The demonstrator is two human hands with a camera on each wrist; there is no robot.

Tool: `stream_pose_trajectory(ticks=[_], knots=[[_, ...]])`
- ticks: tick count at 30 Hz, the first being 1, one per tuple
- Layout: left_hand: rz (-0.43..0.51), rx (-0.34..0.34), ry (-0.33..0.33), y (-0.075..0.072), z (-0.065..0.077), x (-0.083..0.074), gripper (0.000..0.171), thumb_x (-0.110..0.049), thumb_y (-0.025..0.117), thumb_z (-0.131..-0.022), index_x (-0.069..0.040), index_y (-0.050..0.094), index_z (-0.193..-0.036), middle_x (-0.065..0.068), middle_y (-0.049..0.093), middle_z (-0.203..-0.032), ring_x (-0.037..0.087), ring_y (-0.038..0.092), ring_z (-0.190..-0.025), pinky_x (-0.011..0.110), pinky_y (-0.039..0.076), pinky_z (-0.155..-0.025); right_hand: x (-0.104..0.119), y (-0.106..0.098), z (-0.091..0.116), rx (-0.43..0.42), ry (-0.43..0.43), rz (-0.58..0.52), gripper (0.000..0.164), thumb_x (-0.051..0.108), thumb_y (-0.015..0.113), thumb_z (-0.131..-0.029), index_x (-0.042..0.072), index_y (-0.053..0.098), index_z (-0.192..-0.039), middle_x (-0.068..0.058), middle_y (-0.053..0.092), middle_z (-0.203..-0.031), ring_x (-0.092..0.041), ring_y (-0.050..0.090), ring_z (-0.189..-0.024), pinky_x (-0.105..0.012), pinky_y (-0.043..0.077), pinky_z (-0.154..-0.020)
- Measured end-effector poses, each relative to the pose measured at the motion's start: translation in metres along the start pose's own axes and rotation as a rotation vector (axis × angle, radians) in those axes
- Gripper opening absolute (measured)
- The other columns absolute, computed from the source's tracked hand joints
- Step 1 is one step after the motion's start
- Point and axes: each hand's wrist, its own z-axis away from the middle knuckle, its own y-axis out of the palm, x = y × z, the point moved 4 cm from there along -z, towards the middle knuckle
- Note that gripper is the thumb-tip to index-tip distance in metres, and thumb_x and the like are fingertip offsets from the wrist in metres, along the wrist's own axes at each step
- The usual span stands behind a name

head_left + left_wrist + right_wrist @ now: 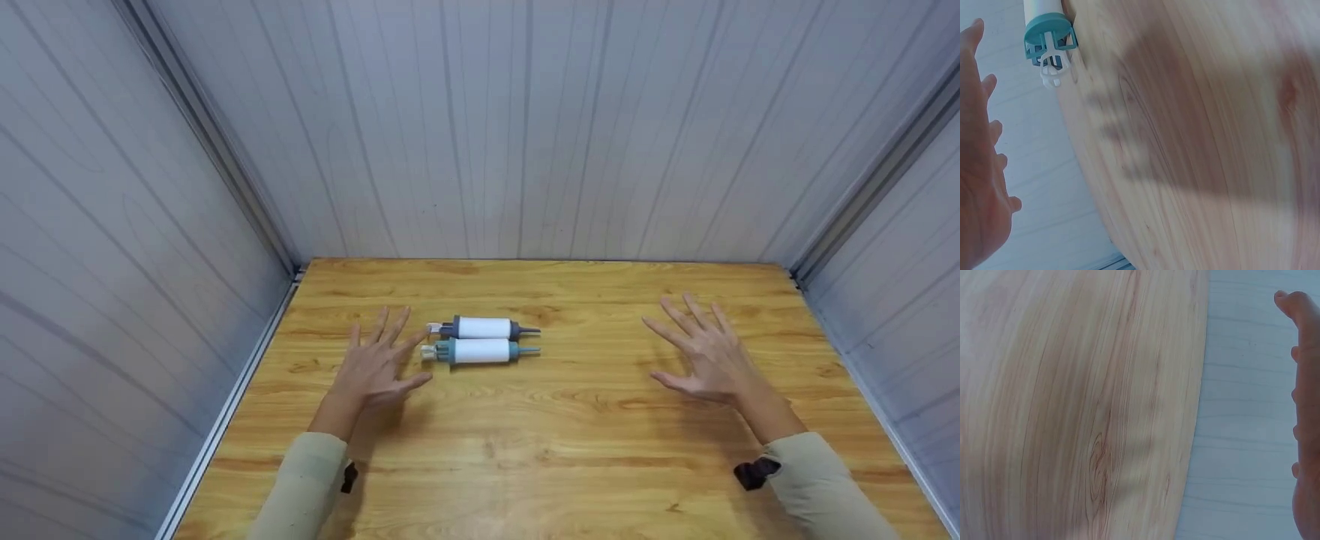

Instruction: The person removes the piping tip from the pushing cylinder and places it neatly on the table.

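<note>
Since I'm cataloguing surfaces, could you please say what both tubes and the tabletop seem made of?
Teal-ended tube and grey-ended tube: probably plastic, matt, judging by smooth, moulded-looking ends. Tabletop: wood or wood-look laminate, satin; grain shows, with soft sheen.

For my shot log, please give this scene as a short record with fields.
Teal-ended tube: lying on the table, nearer the person
Grey-ended tube: alongside it, farther back
Left hand: fingers spread, holding nothing, close to both tubes
Right hand: fingers spread, holding nothing, well apart from them
Backdrop: pale panelled wall
</note>
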Motion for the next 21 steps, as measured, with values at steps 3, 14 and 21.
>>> stream_pose_trajectory(ticks=[3,14,21], knots=[[0.017,0.000,0.010,0.001,-0.005,-0.001,0.087,-0.073,0.059,-0.102,-0.032,0.040,-0.176,0.014,0.022,-0.190,0.050,0.017,-0.176,0.089,0.017,-0.130,0.002,0.000,-0.003,0.008,0.011,-0.008,0.085,0.080,0.058,-0.101,0.020,0.063,-0.161,-0.025,0.055,-0.170,-0.063,0.049,-0.153,-0.093,0.040,-0.111],[0.102,-0.013,0.026,0.010,-0.021,-0.008,0.088,-0.067,0.069,-0.100,-0.030,0.042,-0.175,0.012,0.026,-0.189,0.049,0.018,-0.177,0.088,0.023,-0.130,0.009,0.007,-0.006,-0.010,0.055,-0.125,0.087,0.046,0.086,-0.086,0.018,0.059,-0.164,-0.026,0.053,-0.171,-0.065,0.047,-0.155,-0.094,0.039,-0.111],[0.152,-0.062,0.048,0.019,-0.026,-0.013,0.090,-0.061,0.078,-0.096,-0.027,0.047,-0.173,0.011,0.037,-0.185,0.050,0.030,-0.172,0.088,0.031,-0.125,0.014,0.013,-0.006,-0.009,0.100,-0.230,0.091,0.035,0.090,-0.082,0.018,0.059,-0.165,-0.026,0.049,-0.174,-0.066,0.043,-0.158,-0.092,0.033,-0.118]])
